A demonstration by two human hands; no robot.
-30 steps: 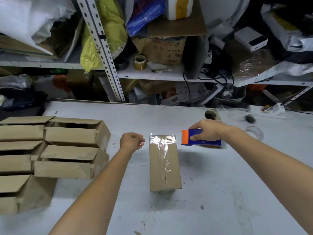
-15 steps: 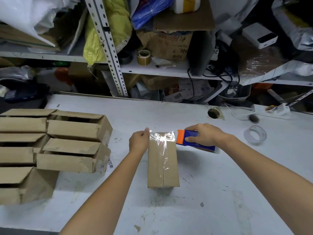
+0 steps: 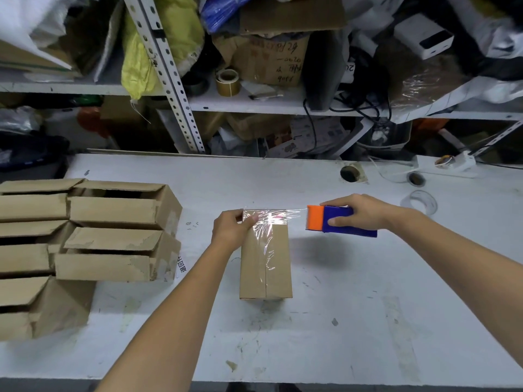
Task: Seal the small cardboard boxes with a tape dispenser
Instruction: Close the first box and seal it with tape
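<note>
The shelves [image 3: 254, 106] fill the back wall, so crammed with bags, cartons and cables that most of it is hard to tell apart. In front lies the white table [image 3: 311, 349], scuffed and marked, its near edge cut off at the bottom.

On the left of the table sits a stack [image 3: 113, 222] of brown cartons with their flaps loose. The picture edge cuts it off, so I cannot see how far it runs.

Near the middle of the table lies one box [image 3: 266, 267], flaps closed, long side pointing away from me. Just to its right, held above the table, is the dispenser [image 3: 339, 224], blue with an orange front; the roll inside it is hidden.

The right hand [image 3: 365, 212] grips the dispenser, fingers over its top and thumb on the near side. The left hand [image 3: 230, 230] holds the box's far left corner: the thumb lies on top, the other fingers curl down the side, their tips out of sight.

Clear tape [image 3: 297, 212] stretches taut from the box's far end to the orange front. More of it runs glossy and wrinkled down the lid seam; glare hides where it ends.

A clear roll [image 3: 421, 200] lies flat on the table beyond the right wrist. A brown roll [image 3: 227, 82] stands on a shelf.
</note>
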